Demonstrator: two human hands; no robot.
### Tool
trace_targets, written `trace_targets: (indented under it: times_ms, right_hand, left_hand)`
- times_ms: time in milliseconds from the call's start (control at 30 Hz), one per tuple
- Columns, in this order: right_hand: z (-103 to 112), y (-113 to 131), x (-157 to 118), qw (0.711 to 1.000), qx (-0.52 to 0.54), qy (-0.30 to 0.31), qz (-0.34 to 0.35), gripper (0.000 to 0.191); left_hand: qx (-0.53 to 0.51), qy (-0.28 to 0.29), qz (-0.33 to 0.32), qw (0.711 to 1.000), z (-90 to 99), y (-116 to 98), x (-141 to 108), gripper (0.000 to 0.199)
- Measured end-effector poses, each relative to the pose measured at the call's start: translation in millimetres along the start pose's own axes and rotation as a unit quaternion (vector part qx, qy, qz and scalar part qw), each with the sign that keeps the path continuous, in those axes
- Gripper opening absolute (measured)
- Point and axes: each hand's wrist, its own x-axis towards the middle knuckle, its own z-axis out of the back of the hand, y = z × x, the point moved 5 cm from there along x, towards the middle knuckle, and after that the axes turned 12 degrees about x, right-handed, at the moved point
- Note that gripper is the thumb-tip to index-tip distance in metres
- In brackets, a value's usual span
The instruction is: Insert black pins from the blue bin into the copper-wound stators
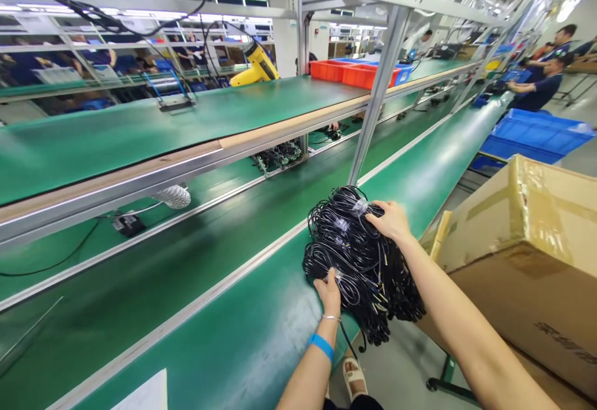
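Several bundles of coiled black cables [347, 242], tied with clear plastic, lie heaped at the edge of the green worktop [261, 329]. Their loose ends with small light tips hang over the side. My left hand [330, 292] is closed on the nearest cable bundle, thumb on top by its tie; the other fingers are hidden beneath. At the far right of the heap, my right hand [390, 220] grips another bundle beside its clear tie. A blue band circles my left wrist.
A large cardboard box [504, 260] stands close on the right, with a blue crate [536, 136] behind it. A metal post [380, 86] rises just beyond the cables. Red bins [345, 74] and a yellow heat gun [255, 66] sit on the upper shelf. People work farther off.
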Motion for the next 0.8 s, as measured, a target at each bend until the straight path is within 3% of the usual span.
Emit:
trace_targets:
  times_ms: [233,367,467,533,600,667,767,800]
  right_hand:
    - [-2,-13,3,0.999,0.034,-0.023,-0.009,0.047]
    - [-8,11,5,0.999,0.033,-0.016,0.013,0.060]
    - [-7,50,-35,0.978,0.108,-0.079,0.160,0.060]
    - [-7,60,-91,0.920,0.247,-0.086,0.292,0.040]
    - [-24,46,-159,0.859,0.369,0.051,0.350,0.021]
    - [-57,16,-231,0.810,0.398,0.261,0.342,0.012]
    - [-110,-36,-333,0.752,0.293,0.525,0.270,0.027]
    - [-123,-49,-366,0.706,0.227,0.609,0.281,0.029]
  left_hand:
    - [0.087,-0.064,-0.009,0.994,30.3,23,4,0.035]
    - [0.158,-0.098,-0.012,0.982,50.2,19,21,0.037]
    - [0.169,-0.122,-0.026,0.978,62.7,21,13,0.042]
    - [0.162,-0.122,-0.034,0.979,63.7,32,-12,0.042]
    - [0.149,-0.103,-0.039,0.983,57.8,50,-48,0.035]
    - [0.129,-0.086,-0.036,0.987,54.3,72,-89,0.023]
    - [0.097,-0.092,-0.004,0.991,72.8,114,-160,0.012]
    - [0.089,-0.114,0.022,0.989,86.6,132,-187,0.014]
